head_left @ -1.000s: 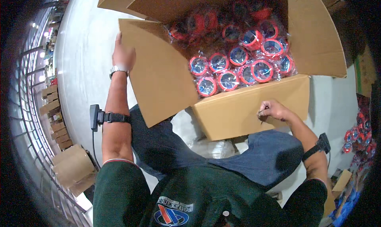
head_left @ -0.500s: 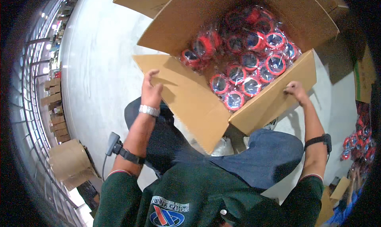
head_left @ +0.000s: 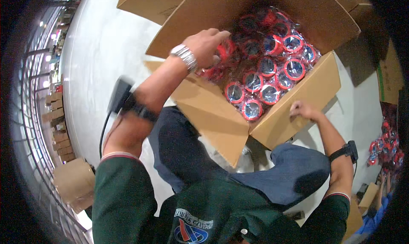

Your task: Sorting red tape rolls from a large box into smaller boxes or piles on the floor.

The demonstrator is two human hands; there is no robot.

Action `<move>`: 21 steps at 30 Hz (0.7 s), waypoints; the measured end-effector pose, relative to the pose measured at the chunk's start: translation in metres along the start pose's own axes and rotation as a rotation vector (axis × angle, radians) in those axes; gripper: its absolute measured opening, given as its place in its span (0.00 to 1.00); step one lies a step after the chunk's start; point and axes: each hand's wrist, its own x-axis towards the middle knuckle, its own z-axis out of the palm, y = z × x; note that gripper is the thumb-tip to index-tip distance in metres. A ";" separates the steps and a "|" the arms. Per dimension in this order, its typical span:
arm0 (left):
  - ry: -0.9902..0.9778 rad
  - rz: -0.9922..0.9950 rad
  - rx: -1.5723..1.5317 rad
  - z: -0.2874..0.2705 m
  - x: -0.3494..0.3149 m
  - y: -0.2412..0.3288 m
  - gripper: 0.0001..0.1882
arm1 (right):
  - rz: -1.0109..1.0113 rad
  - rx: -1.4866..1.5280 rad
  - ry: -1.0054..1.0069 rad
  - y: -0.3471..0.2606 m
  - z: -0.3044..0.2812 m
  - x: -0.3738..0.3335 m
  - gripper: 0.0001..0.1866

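An open cardboard box [head_left: 298, 86] stands before me, its flaps folded outward. Inside lie many round, red-rimmed pieces [head_left: 269, 93] with dark blue middles, wrapped in clear plastic; their exact kind I cannot make out. My left hand [head_left: 203, 47], a metal watch at its wrist, reaches over the box's left side to the red pieces there. Its fingers are stretched out and the thumb is apart, with no firm grip visible. Over the outer face of the near-right flap is my right hand [head_left: 303, 110], its fingers curled with nothing seen in them.
Another carton [head_left: 149, 5] stands beyond at the upper left. More red wrapped pieces [head_left: 385, 146] are heaped at the far right, with a person's blue sleeve [head_left: 379, 218] below them. A large brown carton [head_left: 74, 184] sits at the lower left, and boxes line the left wall.
My left hand has moved from over the left flap, up and right, to the red pieces inside the box. My right hand has slid slightly left and down along its flap.
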 end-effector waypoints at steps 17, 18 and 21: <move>-0.282 -0.390 -0.195 0.189 0.049 -0.070 0.30 | 0.031 0.028 0.101 -0.024 -0.048 0.032 0.04; -0.276 -0.388 -0.192 0.193 0.039 -0.064 0.30 | -0.015 -0.059 0.114 -0.026 -0.057 0.042 0.04; -0.207 -0.409 -0.396 0.208 0.023 -0.046 0.32 | -0.037 -0.251 0.226 -0.051 -0.066 0.067 0.05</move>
